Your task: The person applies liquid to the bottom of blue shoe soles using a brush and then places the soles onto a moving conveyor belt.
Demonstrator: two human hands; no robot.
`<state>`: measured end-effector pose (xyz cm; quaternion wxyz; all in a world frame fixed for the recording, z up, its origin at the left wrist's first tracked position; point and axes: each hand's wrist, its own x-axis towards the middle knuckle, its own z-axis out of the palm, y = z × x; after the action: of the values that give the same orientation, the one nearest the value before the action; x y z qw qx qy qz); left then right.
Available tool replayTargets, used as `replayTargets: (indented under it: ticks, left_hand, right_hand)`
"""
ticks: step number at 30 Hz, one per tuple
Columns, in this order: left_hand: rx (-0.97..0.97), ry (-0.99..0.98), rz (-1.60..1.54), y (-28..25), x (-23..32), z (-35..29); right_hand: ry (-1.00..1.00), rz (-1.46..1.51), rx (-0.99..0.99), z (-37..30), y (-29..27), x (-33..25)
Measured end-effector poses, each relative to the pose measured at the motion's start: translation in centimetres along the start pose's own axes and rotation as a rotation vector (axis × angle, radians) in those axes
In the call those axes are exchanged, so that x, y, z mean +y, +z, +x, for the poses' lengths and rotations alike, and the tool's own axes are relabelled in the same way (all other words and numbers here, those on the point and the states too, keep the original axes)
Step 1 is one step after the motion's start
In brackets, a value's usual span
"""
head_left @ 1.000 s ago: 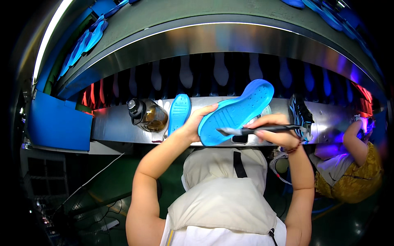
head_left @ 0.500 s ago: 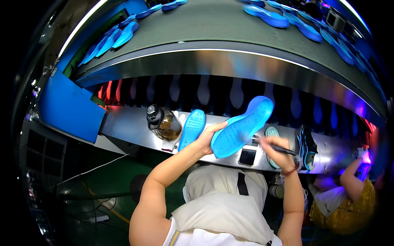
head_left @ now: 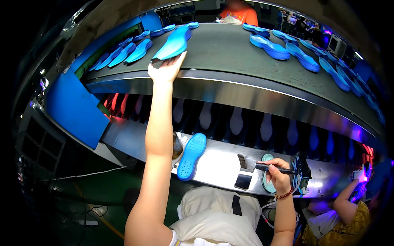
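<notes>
My left hand (head_left: 167,69) is stretched far forward over the dark conveyor belt (head_left: 217,49), gripping a blue shoe sole (head_left: 174,43) by its near end. The sole is tilted, its far end close to other soles on the belt. My right hand (head_left: 280,178) is closed around the handle of a black brush (head_left: 271,167), low over the metal shelf (head_left: 217,172). Dark bristles show at the brush's left end. Another blue sole (head_left: 191,158), with holes in its surface, lies on the shelf between my arms.
Blue soles (head_left: 269,47) line both sides of the belt. On the shelf are a phone-like dark rectangle (head_left: 243,181), a pale green sole (head_left: 268,188), a dark shoe (head_left: 301,174) and a bottle (head_left: 177,146) partly behind my forearm. One person (head_left: 240,14) is across the belt, another (head_left: 344,209) at right.
My left hand has carried the blue sole from above the shelf up and forward over the belt. My right hand, with the brush, has drawn away from it and lowered toward the shelf.
</notes>
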<state>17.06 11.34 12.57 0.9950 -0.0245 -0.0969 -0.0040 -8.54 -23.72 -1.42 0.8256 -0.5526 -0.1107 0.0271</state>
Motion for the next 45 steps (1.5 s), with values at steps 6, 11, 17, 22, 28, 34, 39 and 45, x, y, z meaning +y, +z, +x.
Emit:
replayTargets:
  ticks: [6, 11, 17, 22, 28, 34, 39, 45]
  left_hand:
    - [0.210, 0.134, 0.386, -0.2, -5.0, 4.8]
    - [0.008, -0.202, 1.390, 2.5, -18.9, 6.0]
    - [-0.529, 0.478, 2.303, -1.5, -29.9, 9.3]
    - [-0.764, 0.384, 2.826, 0.0, -29.7, 7.0]
    - [-1.085, 0.641, 2.556, 2.2, -22.6, -0.6]
    - [-0.225, 0.418, 1.019, -1.9, -14.4, -10.8]
    - [-0.158, -0.459, 0.677, -11.9, -8.5, -16.1]
    - [-0.198, -0.956, 0.390, -18.6, -10.8, -22.4]
  right_hand:
    - [0.064, 0.034, 0.159, -1.1, -2.6, 1.7]
    - [0.089, 0.119, 0.371, -1.1, -4.5, 2.2]
    - [0.189, -0.008, 0.428, -2.2, -5.7, 3.9]
    - [0.176, 0.171, 0.449, -3.0, -6.1, 3.5]
    - [0.127, 0.142, 0.539, -3.4, -7.3, 3.5]
    - [0.060, 0.146, 0.531, -1.7, -6.4, 2.2]
    - [-0.105, 0.156, 0.448, -1.2, -5.7, 0.2]
    - [-0.151, 0.229, 0.300, -2.2, -4.1, -0.2]
